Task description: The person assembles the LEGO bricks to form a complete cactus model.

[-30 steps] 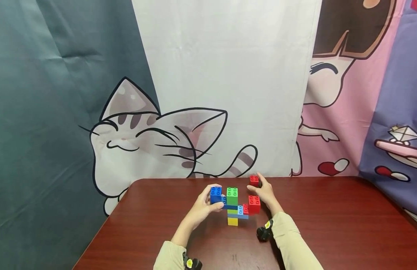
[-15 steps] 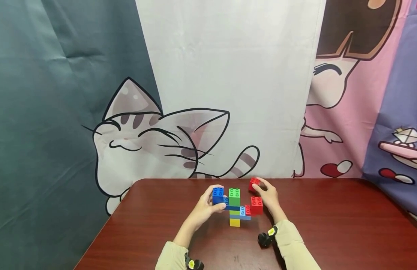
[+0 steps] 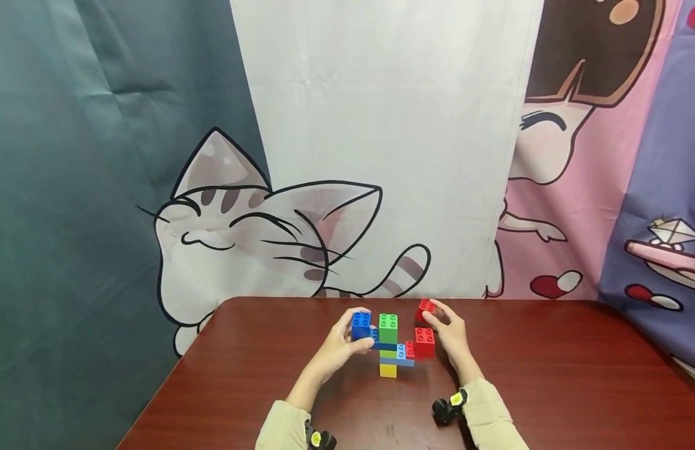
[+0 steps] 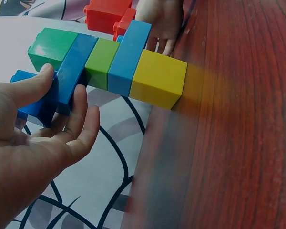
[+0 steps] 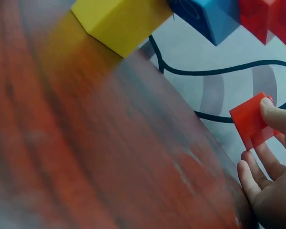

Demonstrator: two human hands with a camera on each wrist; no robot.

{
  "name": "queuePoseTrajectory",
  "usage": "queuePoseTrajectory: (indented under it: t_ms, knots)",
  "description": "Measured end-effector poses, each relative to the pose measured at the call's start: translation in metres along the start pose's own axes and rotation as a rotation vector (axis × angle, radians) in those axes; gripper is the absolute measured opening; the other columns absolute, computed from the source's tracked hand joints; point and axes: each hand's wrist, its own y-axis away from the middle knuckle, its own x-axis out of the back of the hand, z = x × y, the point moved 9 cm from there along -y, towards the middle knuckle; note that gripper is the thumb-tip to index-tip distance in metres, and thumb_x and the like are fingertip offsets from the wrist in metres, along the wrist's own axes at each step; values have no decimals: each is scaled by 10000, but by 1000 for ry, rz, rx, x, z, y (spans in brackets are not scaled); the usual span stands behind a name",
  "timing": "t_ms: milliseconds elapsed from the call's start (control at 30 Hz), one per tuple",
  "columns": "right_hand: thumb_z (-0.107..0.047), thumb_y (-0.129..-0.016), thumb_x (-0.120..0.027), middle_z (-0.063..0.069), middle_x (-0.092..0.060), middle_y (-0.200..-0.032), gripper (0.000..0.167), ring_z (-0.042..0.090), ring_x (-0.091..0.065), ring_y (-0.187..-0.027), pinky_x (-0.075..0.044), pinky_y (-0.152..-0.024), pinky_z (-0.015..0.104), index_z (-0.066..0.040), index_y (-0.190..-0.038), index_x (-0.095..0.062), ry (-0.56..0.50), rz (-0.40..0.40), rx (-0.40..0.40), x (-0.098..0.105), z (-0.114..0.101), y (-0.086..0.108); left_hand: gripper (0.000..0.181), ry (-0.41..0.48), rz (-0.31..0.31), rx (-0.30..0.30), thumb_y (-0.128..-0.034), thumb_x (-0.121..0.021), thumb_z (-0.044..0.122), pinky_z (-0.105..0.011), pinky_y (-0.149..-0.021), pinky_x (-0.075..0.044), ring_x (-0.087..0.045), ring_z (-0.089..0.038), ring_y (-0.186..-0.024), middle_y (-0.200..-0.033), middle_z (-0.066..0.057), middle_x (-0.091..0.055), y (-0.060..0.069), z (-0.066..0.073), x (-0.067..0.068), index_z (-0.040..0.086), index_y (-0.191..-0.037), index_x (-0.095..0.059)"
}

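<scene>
A stack of toy building bricks stands upright on the table, with a yellow brick (image 3: 388, 370) at its foot and a green brick (image 3: 388, 328) on top. My left hand (image 3: 333, 353) holds its left branch, thumb and fingers around the blue bricks (image 4: 44, 102) there. On the right branch sits a large red brick (image 3: 424, 344). Behind that branch, my right hand (image 3: 452, 337) pinches a separate red brick (image 5: 250, 119) between thumb and fingers, apart from the stack. Whether this brick touches the table is hard to tell.
The reddish-brown table (image 3: 550, 375) has its far edge just behind the right hand. A printed cloth (image 3: 381, 125) with cartoon figures hangs behind it. Black wrist cameras (image 3: 445, 411) are strapped to both wrists.
My right hand has closed from spread fingers to a pinch on the separate red brick, which has turned and come slightly nearer. The left hand keeps its hold on the stack.
</scene>
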Motion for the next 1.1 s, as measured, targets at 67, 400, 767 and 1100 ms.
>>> queuePoseTrajectory:
  t_ms: [67, 400, 767, 1100]
  knots:
    - [-234, -939, -651, 244, -519, -1393, 513, 316, -544, -1228, -538, -970, 344, -97, -1410, -503, -27, -5, -9, -1, -1, 4, 568, -3, 2, 4, -930, -649, 142, -396, -894, -575, -625, -224, -1065, -1313, -263, -559, 1, 0, 1, 71, -1419, -367]
    - [-297, -920, -677, 203, -510, -1411, 554, 14, -593, -985, -555, -887, 230, -128, -1417, -500, -94, -18, -72, -1, 1, 14, 558, 2, -3, 11, -929, -650, 136, -414, -896, -574, -626, -242, -1066, -1315, -265, -559, 3, -3, -1, 91, -1414, -379]
    - [-263, -937, -656, 156, -552, -1333, 510, -113, -590, -863, -558, -926, 320, -106, -1399, -509, -161, 9, 13, 5, -34, 15, 555, 6, 0, -2, -929, -646, 117, -403, -887, -576, -631, -223, -1037, -1298, -268, -567, 2, 1, 0, 80, -1413, -377]
    - [-317, -937, -651, 167, -572, -1353, 497, -98, -598, -928, -549, -940, 290, -132, -1384, -537, -103, -74, 80, 3, -75, 24, 554, 10, 12, 23, -923, -649, 101, -472, -920, -559, -630, -233, -1059, -1312, -249, -567, 1, -2, 0, 116, -1411, -388]
